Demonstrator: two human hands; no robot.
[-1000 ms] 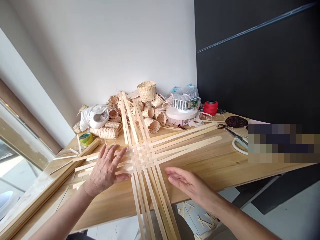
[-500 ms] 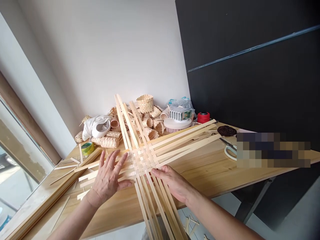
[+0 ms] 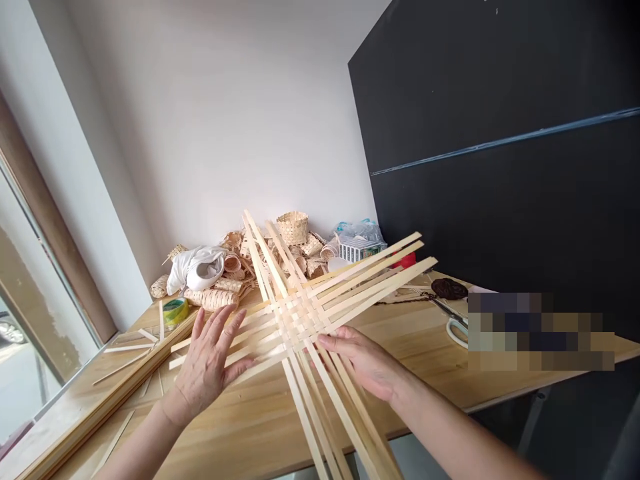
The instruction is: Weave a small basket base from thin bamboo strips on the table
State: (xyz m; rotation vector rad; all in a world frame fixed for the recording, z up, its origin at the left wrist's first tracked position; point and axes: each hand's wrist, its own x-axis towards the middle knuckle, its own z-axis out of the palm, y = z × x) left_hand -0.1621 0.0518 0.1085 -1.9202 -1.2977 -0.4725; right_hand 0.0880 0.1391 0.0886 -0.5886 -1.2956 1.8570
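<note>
Woven strips [image 3: 299,318] have risen, right hand [image 3: 367,363] (thumb uppermost) pinching them.

Pale plain wall [image 3: 215,120] behind wooden bench [image 3: 430,360]; black panel [image 3: 500,133] with blue streak [image 3: 505,143] at right; daylight through window [image 3: 30,320] at left.

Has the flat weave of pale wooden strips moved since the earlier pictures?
Yes, up: the right-hand tips of the weave, about level with the dark brown yarn bundle before, now show above it.
</note>
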